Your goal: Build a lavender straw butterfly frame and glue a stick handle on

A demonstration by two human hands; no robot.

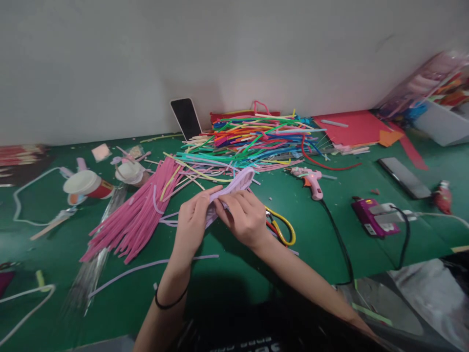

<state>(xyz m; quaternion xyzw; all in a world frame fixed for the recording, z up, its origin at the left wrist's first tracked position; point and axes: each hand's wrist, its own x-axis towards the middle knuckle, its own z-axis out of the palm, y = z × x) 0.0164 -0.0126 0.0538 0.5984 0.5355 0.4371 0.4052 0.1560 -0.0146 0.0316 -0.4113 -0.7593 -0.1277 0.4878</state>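
Between my two hands is a bundle of lilac pipe cleaners [240, 182], bent into a loop at its far end. My left hand [194, 218] is closed on the bundle with thumb and fingers pinching its left side. My right hand [245, 215] grips the same bundle from the right, fingers curled over it. Loose lilac ends stick out to the left, below my left fingers. A single lilac pipe cleaner [137, 268] lies on the table under my left wrist. Just past my right hand are yellow-handled scissors [289, 226], partly hidden.
Pink pipe cleaners [141, 215] lie left of my hands; a multicoloured heap [252, 139] is behind. A pink glue gun [311, 180], purple power strip [374, 220] and dark phone [404, 178] lie right. Another phone [186, 119] leans on the wall. A paper cup [90, 185] lies left.
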